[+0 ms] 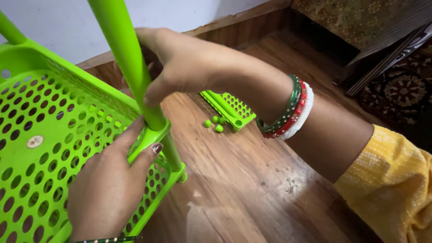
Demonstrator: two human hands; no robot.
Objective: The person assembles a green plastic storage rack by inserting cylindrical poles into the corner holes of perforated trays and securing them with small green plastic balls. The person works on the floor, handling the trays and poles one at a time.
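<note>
We see the right hand (180, 63) wrapped around a green pole (130, 67), gripping it just above the corner socket (153, 132) of a perforated green tray (49, 135). The left hand (108, 184) presses flat on the tray's corner rim, fingers curled at the socket, steadying it rather than closing around anything. The pole stands tilted, its foot seated in the socket; a lower tray edge (173, 177) sits right below. On the wooden floor (252, 180), open room spreads right of the tray. Another green shelf piece (229, 108) lies further back, three small green caps (215, 123) just beside it. A patterned rug (400, 90) borders the far right edge.
</note>
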